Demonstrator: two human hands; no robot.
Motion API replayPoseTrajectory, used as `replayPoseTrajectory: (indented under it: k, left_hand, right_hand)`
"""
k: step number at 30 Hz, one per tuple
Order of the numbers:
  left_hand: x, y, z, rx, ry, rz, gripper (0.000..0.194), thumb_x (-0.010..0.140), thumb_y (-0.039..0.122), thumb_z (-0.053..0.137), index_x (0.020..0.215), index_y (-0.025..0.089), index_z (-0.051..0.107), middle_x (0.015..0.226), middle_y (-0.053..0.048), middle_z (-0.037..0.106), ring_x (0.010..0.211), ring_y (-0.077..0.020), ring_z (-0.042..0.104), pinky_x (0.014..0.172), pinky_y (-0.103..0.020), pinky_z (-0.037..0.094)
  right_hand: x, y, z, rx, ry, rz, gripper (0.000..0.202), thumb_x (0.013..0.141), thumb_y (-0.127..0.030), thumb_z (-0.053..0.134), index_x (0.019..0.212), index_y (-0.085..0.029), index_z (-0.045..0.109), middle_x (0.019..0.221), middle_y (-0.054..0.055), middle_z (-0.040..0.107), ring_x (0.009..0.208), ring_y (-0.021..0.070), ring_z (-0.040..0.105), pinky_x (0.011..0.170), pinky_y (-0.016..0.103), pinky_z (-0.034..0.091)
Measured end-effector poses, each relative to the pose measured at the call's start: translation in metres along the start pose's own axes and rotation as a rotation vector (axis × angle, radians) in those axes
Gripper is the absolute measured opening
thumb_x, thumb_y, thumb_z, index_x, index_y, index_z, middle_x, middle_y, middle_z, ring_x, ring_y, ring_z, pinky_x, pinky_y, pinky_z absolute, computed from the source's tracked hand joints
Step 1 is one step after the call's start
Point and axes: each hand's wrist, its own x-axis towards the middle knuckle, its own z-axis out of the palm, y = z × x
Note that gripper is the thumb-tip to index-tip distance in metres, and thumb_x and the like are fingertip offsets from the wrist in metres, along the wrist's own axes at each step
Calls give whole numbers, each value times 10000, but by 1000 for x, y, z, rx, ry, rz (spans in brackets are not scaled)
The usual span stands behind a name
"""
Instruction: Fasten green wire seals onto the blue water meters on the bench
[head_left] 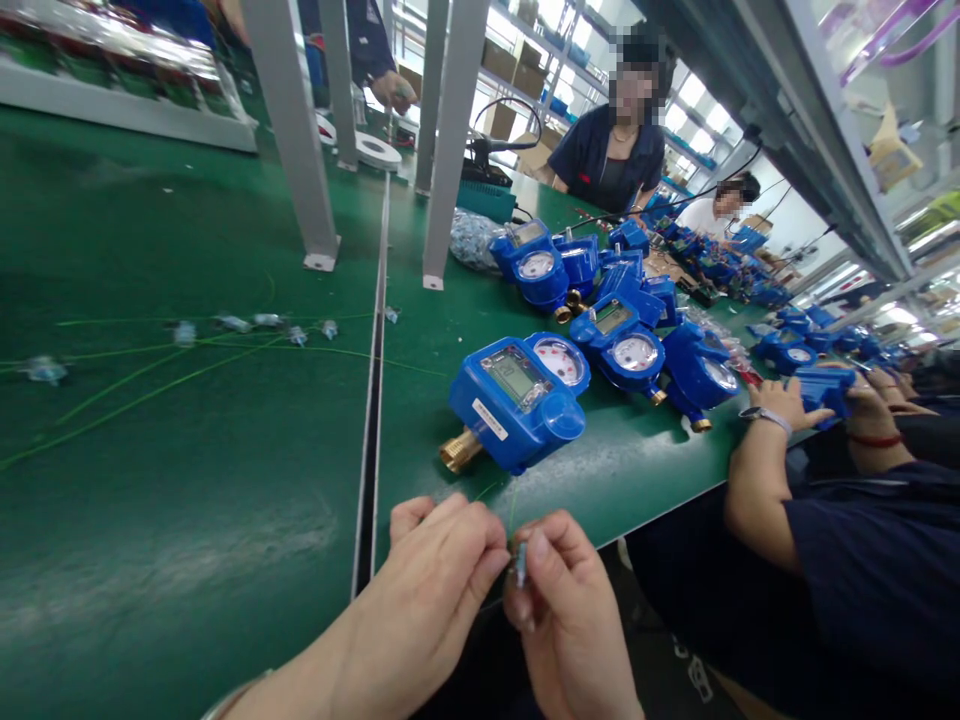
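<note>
One small blue-and-clear seal is clamped in the fingers of the right hand, just off the near edge of the desk. Close beside it, the left hand has its fingers together at the tips; whether they pinch a thin green wire is too small to tell. Beyond both hands, near that edge, lies a blue water meter with a grey display, a round dial and a brass threaded end pointing left. More blue meters are grouped behind it, towards the far edge. Left of the desk's seam, loose seals lie along green wires. At the right edge, a co-worker's hands touch another meter.
</note>
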Motion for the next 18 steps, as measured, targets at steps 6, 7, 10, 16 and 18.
replayPoseTrajectory:
  k: [6, 7, 10, 16, 18]
  left_hand:
    - [0, -5, 4, -88, 3, -29, 205, 946, 200, 316, 830, 198, 485, 792, -8, 532, 757, -174, 490, 725, -305, 381]
    - [0, -5, 4, -138, -14, -49, 208, 950, 207, 309, 840, 202, 486, 803, -9, 538, 774, -170, 504, 739, -293, 399]
    - [1, -4, 2, -254, -68, -125, 230, 959, 244, 300, 826, 210, 484, 811, -7, 552, 782, -159, 535, 717, -255, 435]
    - [3, -3, -3, -531, -130, -265, 173, 969, 318, 316, 882, 223, 432, 734, 28, 551, 687, -127, 558, 637, -223, 470]
    - [4, -3, -1, -669, -121, -251, 129, 974, 323, 310, 989, 231, 400, 749, 35, 557, 673, -116, 566, 651, -223, 485]
  right_hand:
    - [2, -1, 0, 82, -38, 59, 199, 792, -329, 675, 742, -185, 547, 566, -55, 514, 421, 32, 406, 419, 151, 293]
    - [3, 0, -1, 143, -51, 96, 187, 799, -326, 667, 750, -188, 551, 583, -53, 526, 413, 28, 399, 410, 148, 289]
    - [4, 3, -2, 210, -76, 120, 138, 812, -321, 655, 796, -200, 591, 635, -34, 577, 416, 26, 427, 404, 140, 300]
    - [-1, 7, -5, 10, -119, -93, 187, 829, -347, 628, 936, -204, 682, 789, 30, 611, 604, 94, 573, 536, 215, 461]
    - [-2, 7, -8, -97, -153, -185, 194, 811, -288, 652, 993, -230, 683, 916, 32, 571, 682, 106, 577, 586, 240, 478]
